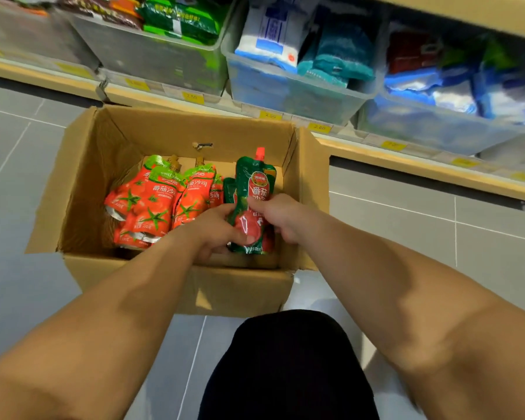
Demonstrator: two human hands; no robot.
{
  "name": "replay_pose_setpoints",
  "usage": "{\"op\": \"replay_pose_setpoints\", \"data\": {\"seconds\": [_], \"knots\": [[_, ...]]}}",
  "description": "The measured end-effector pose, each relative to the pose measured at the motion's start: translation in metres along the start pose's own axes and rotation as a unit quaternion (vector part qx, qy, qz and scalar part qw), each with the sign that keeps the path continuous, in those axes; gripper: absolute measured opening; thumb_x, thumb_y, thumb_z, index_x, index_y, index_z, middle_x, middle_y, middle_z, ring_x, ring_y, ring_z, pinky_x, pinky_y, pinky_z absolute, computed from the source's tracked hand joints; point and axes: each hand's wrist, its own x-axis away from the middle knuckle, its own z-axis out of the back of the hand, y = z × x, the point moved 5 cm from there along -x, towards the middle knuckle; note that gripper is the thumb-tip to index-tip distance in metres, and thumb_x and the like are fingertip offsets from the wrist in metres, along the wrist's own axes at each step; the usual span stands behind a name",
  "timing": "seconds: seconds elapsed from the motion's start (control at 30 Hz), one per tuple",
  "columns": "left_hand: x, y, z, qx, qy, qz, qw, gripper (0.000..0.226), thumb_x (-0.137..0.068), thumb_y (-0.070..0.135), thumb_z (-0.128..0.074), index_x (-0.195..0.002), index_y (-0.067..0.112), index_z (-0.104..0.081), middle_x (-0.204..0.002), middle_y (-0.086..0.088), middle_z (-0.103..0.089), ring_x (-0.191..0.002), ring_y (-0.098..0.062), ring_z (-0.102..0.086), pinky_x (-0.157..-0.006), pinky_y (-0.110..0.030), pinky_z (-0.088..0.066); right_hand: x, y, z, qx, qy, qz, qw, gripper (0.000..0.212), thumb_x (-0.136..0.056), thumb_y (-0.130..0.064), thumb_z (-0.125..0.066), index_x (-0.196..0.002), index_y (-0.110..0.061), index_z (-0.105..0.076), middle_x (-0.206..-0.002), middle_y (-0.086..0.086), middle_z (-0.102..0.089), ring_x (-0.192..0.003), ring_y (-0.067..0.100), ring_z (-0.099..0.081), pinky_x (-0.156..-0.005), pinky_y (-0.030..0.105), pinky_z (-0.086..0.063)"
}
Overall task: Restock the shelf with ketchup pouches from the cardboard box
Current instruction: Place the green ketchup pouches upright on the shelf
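Observation:
An open cardboard box (82,177) sits on the grey tiled floor in front of the shelf. Inside, on the left, lie several red ketchup pouches (147,204) with tomato pictures. On the right of the box stands a green ketchup pouch (255,189) with a red cap. My left hand (212,231) grips its lower left side, thumb across the front. My right hand (278,216) pinches its right edge near the middle. More green pouches seem to lie behind it, mostly hidden.
A low wooden shelf (406,160) with yellow price tags runs along the back. It carries clear plastic bins (285,86) of green, white and blue packets. My dark-clothed knee (288,368) is at the bottom, close to the box's near wall.

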Motion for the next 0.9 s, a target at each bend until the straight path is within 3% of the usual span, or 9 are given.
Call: {"op": "replay_pose_setpoints", "data": {"seconds": [0.13, 0.23, 0.33, 0.4, 0.5, 0.63, 0.77, 0.9], "knots": [[0.034, 0.032, -0.008, 0.026, -0.013, -0.029, 0.999, 0.064, -0.069, -0.008, -0.074, -0.12, 0.023, -0.051, -0.104, -0.002, -0.069, -0.101, -0.026, -0.064, -0.094, -0.052, -0.048, 0.049, -0.019, 0.024, -0.023, -0.03, 0.044, 0.998, 0.037, -0.092, -0.026, -0.057, -0.127, -0.019, -0.048, -0.109, 0.0, -0.065, -0.079, 0.011, -0.057, -0.062, 0.029, -0.044], [0.057, 0.065, -0.02, 0.044, -0.033, -0.048, 0.997, 0.055, -0.07, -0.006, -0.074, -0.104, 0.031, -0.053, -0.097, -0.001, -0.072, -0.095, -0.027, -0.068, -0.091, -0.052, -0.05, 0.085, -0.025, 0.054, -0.016, -0.054, 0.054, 0.997, 0.052, -0.089, -0.026, -0.062, -0.136, -0.023, -0.04, -0.11, 0.001, -0.062, -0.094, 0.018, -0.06, -0.069, 0.035, -0.051], [0.076, 0.105, -0.039, 0.017, -0.043, -0.089, 0.995, 0.063, -0.07, -0.002, -0.074, -0.121, 0.028, -0.053, -0.103, 0.0, -0.072, -0.097, -0.021, -0.067, -0.077, -0.04, -0.054, 0.114, -0.032, 0.083, 0.01, -0.067, 0.071, 0.995, 0.028, -0.087, -0.021, -0.064, -0.113, -0.015, -0.057, -0.101, 0.0, -0.065, -0.102, 0.019, -0.059, -0.086, 0.035, -0.051], [0.085, 0.13, -0.055, -0.007, -0.044, -0.126, 0.991, 0.063, -0.072, -0.002, -0.073, -0.124, 0.027, -0.053, -0.107, 0.001, -0.071, -0.101, -0.02, -0.065, -0.079, -0.038, -0.05, 0.13, -0.038, 0.102, 0.004, -0.058, 0.096, 0.994, 0.023, -0.087, -0.014, -0.064, -0.109, -0.015, -0.06, -0.1, 0.002, -0.066, -0.1, 0.019, -0.059, -0.088, 0.034, -0.05], [0.096, 0.161, -0.083, -0.025, -0.044, -0.17, 0.984, 0.064, -0.07, -0.001, -0.075, -0.123, 0.027, -0.053, -0.107, 0.001, -0.071, -0.097, -0.017, -0.065, -0.074, -0.034, -0.051, 0.148, -0.048, 0.134, -0.012, -0.018, 0.138, 0.99, 0.03, -0.083, -0.007, -0.066, -0.112, -0.015, -0.06, -0.101, 0.002, -0.066, -0.094, 0.017, -0.06, -0.087, 0.035, -0.048], [0.101, 0.204, -0.13, -0.019, -0.029, -0.232, 0.972, 0.069, -0.07, -0.006, -0.073, -0.126, 0.027, -0.048, -0.112, -0.003, -0.066, -0.098, -0.019, -0.064, -0.087, -0.039, -0.052, 0.172, -0.06, 0.187, -0.061, 0.066, 0.172, 0.981, 0.043, -0.074, 0.005, -0.071, -0.113, -0.009, -0.059, -0.089, 0.003, -0.069, -0.081, 0.018, -0.064, -0.085, 0.038, -0.051], [0.097, 0.245, -0.179, -0.104, 0.007, -0.31, 0.945, 0.057, -0.076, 0.008, -0.073, -0.125, 0.027, -0.049, -0.114, 0.0, -0.063, -0.099, -0.014, -0.061, -0.092, -0.036, -0.05, 0.19, -0.07, 0.25, -0.063, 0.157, 0.228, 0.959, 0.051, -0.068, 0.012, -0.073, -0.114, -0.005, -0.059, -0.103, 0.011, -0.069, -0.091, 0.023, -0.065, -0.088, 0.04, -0.053], [0.095, 0.291, -0.229, -0.179, 0.071, -0.397, 0.898, 0.054, -0.078, 0.021, -0.073, -0.126, 0.026, -0.049, -0.109, 0.004, -0.063, -0.095, -0.011, -0.059, -0.089, -0.033, -0.047, 0.206, -0.08, 0.312, -0.034, 0.244, 0.287, 0.926, 0.055, -0.066, 0.008, -0.076, -0.115, -0.008, -0.059, -0.107, 0.01, -0.068, -0.093, 0.021, -0.064, -0.08, 0.032, -0.053]]}}
